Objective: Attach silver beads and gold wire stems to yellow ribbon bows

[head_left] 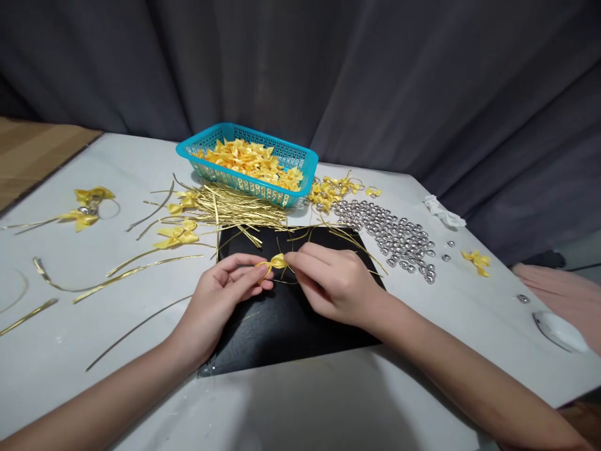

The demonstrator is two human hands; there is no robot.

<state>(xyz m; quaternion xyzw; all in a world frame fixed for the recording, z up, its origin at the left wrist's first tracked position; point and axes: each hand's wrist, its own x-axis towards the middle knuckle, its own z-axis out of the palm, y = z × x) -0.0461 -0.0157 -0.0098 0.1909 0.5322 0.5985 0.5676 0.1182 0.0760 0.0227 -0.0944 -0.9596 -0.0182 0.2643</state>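
Between my two hands, above a black mat (272,332), is a small yellow ribbon bow (278,260). My left hand (235,279) pinches its left side between thumb and fingers. From the right, my right hand (328,275) is closed, its thumb and forefinger at the bow's right end. A thin gold strand loops near the bow; my fingers hide part of it. Just beyond the mat lies a bundle of gold twist ties (239,207). More yellow bows (177,234) rest to the left of the mat.
A blue basket (310,172) full of yellow bows stands at the back. Small silver heart-shaped pieces (399,238) spread to the right. Farther right lie a crumpled white cloth (444,213), a loose bow (476,262) and a white object (561,332). Loose gold ties (136,279) are scattered left.
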